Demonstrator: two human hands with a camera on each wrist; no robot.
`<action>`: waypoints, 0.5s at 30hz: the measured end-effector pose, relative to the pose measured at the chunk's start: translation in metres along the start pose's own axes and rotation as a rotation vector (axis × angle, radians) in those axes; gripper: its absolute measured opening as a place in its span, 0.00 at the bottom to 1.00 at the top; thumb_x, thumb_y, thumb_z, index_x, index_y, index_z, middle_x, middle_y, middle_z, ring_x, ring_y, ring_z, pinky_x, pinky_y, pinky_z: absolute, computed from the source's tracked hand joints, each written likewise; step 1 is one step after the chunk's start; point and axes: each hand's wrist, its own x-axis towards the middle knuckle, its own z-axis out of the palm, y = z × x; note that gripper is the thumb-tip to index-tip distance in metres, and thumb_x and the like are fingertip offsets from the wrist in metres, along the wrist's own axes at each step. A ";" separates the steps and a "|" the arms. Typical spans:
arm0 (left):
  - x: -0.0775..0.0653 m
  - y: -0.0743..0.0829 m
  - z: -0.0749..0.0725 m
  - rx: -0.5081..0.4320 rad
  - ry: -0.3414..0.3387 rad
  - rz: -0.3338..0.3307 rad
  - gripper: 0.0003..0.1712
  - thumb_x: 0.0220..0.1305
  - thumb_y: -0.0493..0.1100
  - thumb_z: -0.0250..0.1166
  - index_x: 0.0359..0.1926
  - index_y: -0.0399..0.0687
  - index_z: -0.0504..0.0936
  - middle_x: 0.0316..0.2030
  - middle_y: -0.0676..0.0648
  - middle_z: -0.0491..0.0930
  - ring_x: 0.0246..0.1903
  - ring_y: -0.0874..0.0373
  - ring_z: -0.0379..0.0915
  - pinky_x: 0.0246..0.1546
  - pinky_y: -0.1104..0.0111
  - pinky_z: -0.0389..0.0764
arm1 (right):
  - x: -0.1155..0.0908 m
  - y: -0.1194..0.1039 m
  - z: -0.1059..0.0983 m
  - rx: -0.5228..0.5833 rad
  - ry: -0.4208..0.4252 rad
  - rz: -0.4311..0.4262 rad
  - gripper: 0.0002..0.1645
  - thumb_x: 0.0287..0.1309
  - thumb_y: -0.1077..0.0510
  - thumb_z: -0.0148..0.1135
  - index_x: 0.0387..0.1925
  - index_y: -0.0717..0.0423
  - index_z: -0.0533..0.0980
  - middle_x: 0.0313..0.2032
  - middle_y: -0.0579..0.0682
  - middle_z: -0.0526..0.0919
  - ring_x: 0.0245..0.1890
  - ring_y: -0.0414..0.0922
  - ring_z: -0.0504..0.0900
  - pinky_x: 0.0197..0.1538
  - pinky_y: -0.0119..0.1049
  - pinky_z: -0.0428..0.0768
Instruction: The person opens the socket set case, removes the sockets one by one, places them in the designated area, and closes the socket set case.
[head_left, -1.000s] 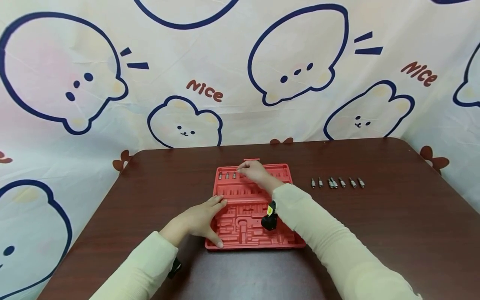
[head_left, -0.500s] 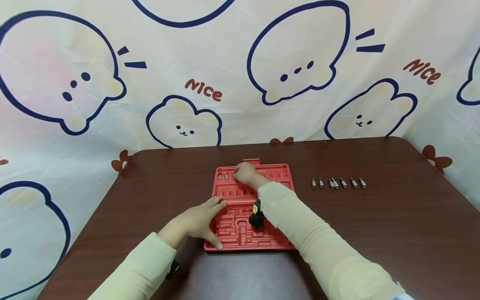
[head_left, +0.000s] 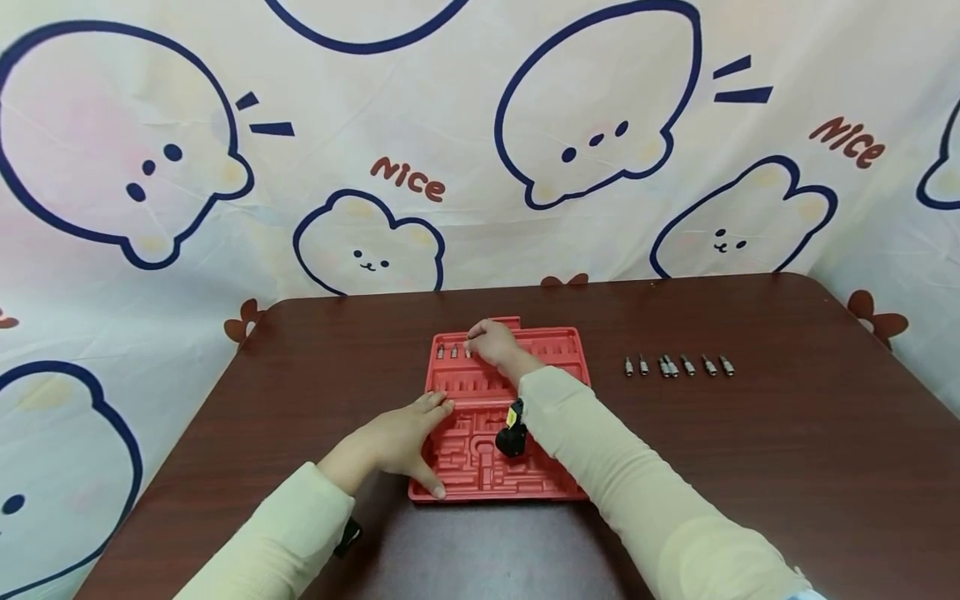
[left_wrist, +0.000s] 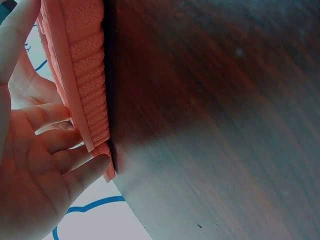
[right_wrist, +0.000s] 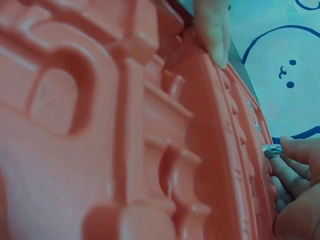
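A red moulded case [head_left: 486, 467] lies unfolded on the table. Two small metal socket bits [head_left: 453, 352] sit in the leftmost slots of its far half. Beside them my right hand [head_left: 492, 343] holds another socket bit [right_wrist: 271, 150] between thumb and fingers, at the third slot in that row. My left hand [head_left: 408, 433] rests along the case's left edge, thumb near the front corner and fingers spread out. In the left wrist view its fingers [left_wrist: 82, 172] touch the ribbed outer side of the case.
Several more metal socket bits [head_left: 669, 367] stand in a loose row to the right of the case. The dark wooden table [head_left: 337, 350] stretches around it. A patterned cloth [head_left: 480, 150] hangs behind the far edge.
My right hand has moved a little to the left, to the third slot, where its fingers now cover most of the socket bit there. My left hand stays in place.
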 end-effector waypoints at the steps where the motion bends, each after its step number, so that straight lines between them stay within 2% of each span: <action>1: 0.000 0.000 0.000 0.000 0.000 0.000 0.65 0.23 0.66 0.70 0.63 0.43 0.55 0.64 0.43 0.47 0.63 0.51 0.38 0.53 0.56 0.59 | 0.000 0.000 0.001 -0.007 0.011 0.000 0.09 0.56 0.60 0.54 0.38 0.60 0.73 0.39 0.53 0.74 0.37 0.47 0.72 0.39 0.38 0.71; 5: -0.001 0.000 -0.001 -0.013 -0.003 0.003 0.64 0.24 0.66 0.70 0.63 0.43 0.55 0.64 0.43 0.47 0.63 0.51 0.38 0.53 0.55 0.59 | 0.000 0.000 0.003 -0.027 0.047 -0.003 0.08 0.57 0.58 0.53 0.33 0.59 0.75 0.34 0.51 0.75 0.32 0.46 0.71 0.34 0.35 0.70; 8: -0.002 0.000 -0.003 -0.019 -0.002 0.007 0.64 0.24 0.65 0.71 0.63 0.43 0.55 0.64 0.43 0.47 0.63 0.51 0.38 0.53 0.55 0.58 | 0.000 0.001 0.005 -0.002 0.070 -0.008 0.07 0.57 0.58 0.53 0.31 0.58 0.75 0.31 0.51 0.75 0.30 0.46 0.71 0.32 0.34 0.69; 12: -0.002 0.001 -0.002 -0.019 -0.001 0.004 0.64 0.25 0.65 0.71 0.63 0.42 0.55 0.64 0.43 0.47 0.63 0.51 0.38 0.53 0.56 0.58 | -0.001 0.001 0.006 0.062 0.109 -0.001 0.08 0.58 0.58 0.52 0.31 0.58 0.74 0.30 0.51 0.75 0.29 0.46 0.70 0.32 0.35 0.68; 15: -0.002 0.000 -0.002 -0.020 0.000 -0.003 0.64 0.24 0.65 0.71 0.63 0.43 0.55 0.64 0.43 0.47 0.63 0.51 0.38 0.53 0.55 0.58 | -0.001 0.000 0.006 0.140 0.125 0.009 0.08 0.59 0.57 0.51 0.32 0.58 0.73 0.29 0.52 0.74 0.25 0.45 0.68 0.28 0.34 0.67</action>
